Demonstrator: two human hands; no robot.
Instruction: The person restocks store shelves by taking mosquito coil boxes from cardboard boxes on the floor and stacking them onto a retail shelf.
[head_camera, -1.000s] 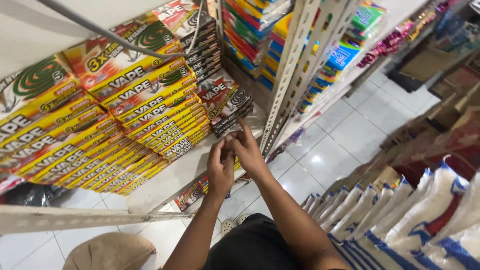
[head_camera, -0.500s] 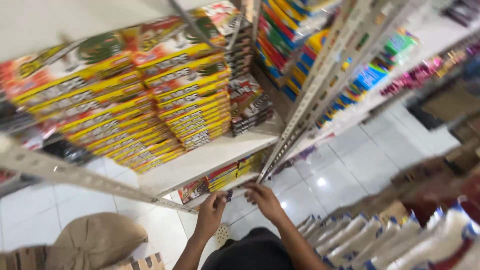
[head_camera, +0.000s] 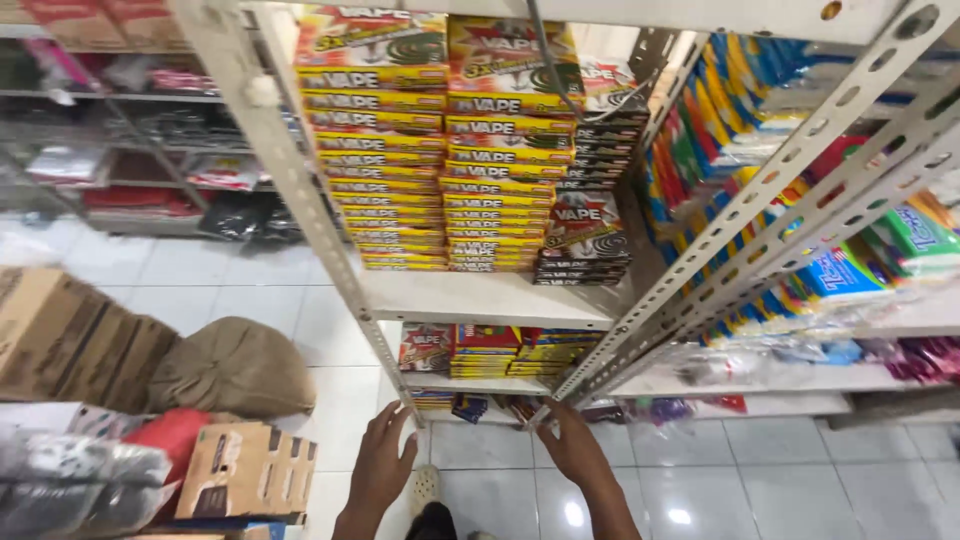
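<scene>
- Left hand (head_camera: 383, 462): empty, fingers spread, low near shelf upright (head_camera: 300, 215).
- Right hand (head_camera: 570, 443): empty, loosely spread, below stacked yellow boxes (head_camera: 455, 185).

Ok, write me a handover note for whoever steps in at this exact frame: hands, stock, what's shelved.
Left hand: empty, fingers spread, low by the bottom shelf.
Right hand: empty, at the foot of the slotted metal upright.
Done: the yellow and red flat boxes stand in tall stacks on the middle shelf; a shorter row sits on the bottom shelf.
Left: cannot tell; cardboard cartons and a brown sack wait on the floor.
</scene>
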